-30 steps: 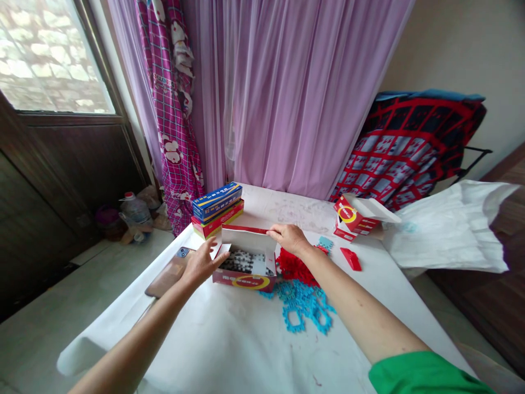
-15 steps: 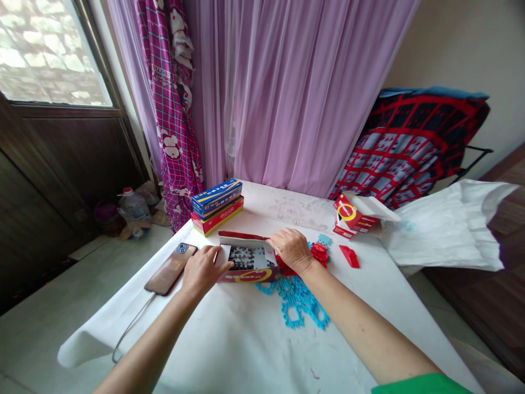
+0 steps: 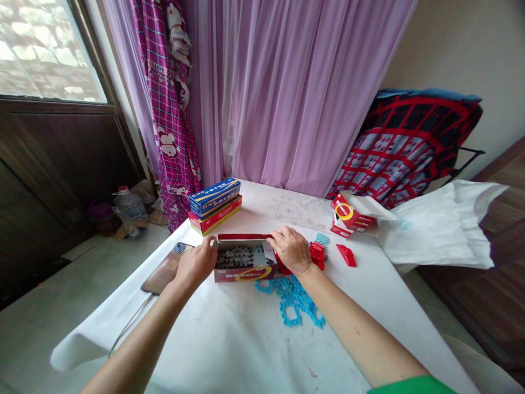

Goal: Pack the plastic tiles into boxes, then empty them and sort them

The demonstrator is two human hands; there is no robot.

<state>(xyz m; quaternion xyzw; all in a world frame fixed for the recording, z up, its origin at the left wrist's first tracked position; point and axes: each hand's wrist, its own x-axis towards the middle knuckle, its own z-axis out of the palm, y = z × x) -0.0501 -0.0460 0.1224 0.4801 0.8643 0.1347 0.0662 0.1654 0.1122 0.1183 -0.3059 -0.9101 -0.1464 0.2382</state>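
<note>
Has drawn the left hand [image 3: 197,261] back from over the red cardboard box [image 3: 246,274], centre of frame, to its left end, grip unclear; pinches the lowered lid [image 3: 244,237] with the right hand [image 3: 292,253]. Apparently leaves grey interlocking pieces [image 3: 237,256] closer to covered.

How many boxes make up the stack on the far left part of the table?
2: a blue box on top and a red box beneath it, beyond the left hand. Another directly behind could be hidden.
</note>
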